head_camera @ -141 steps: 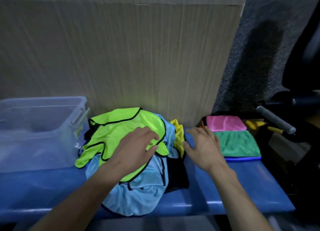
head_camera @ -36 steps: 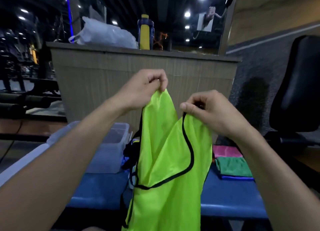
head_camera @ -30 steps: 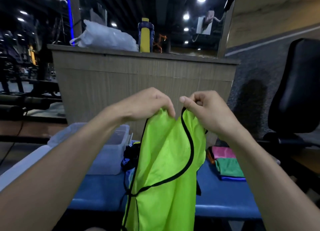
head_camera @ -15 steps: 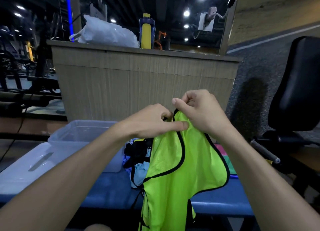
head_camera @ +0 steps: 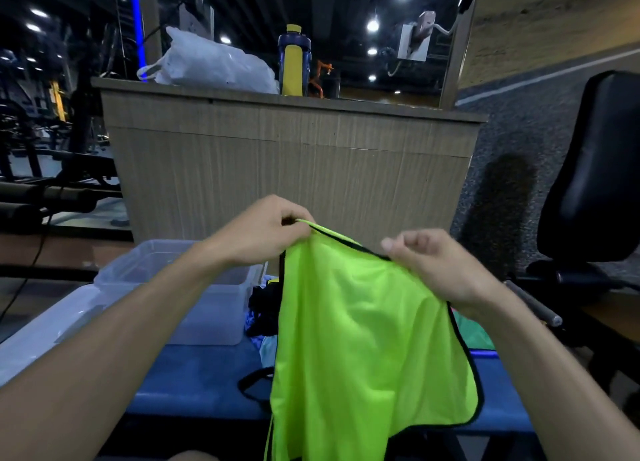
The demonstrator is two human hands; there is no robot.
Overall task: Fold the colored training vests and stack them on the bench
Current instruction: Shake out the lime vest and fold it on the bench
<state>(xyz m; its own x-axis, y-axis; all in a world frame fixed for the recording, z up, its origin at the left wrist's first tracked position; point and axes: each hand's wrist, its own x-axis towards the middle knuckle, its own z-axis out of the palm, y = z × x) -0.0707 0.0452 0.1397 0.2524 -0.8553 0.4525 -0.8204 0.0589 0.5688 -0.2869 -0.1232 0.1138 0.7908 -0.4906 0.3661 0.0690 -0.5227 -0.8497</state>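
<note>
The lime vest (head_camera: pixel 363 339) is pinched at its top edge by the curled left hand (head_camera: pixel 266 232) at 10 o'clock and the right hand (head_camera: pixel 436 266) at 2 o'clock, above the bench (head_camera: pixel 194 377).

Neon-green vest (head_camera: pixel 363 339) in my grip, black piping along every edge. Bench (head_camera: pixel 194 377) below is blue, bin (head_camera: pixel 194 298) clear, bottle (head_camera: pixel 293 62) yellow and navy, counter (head_camera: pixel 277 169) pale woodgrain.

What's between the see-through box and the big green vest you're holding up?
In the head view, a heap of dark and light-blue vests lies on the blue bench between the clear box and the lime vest.
</note>
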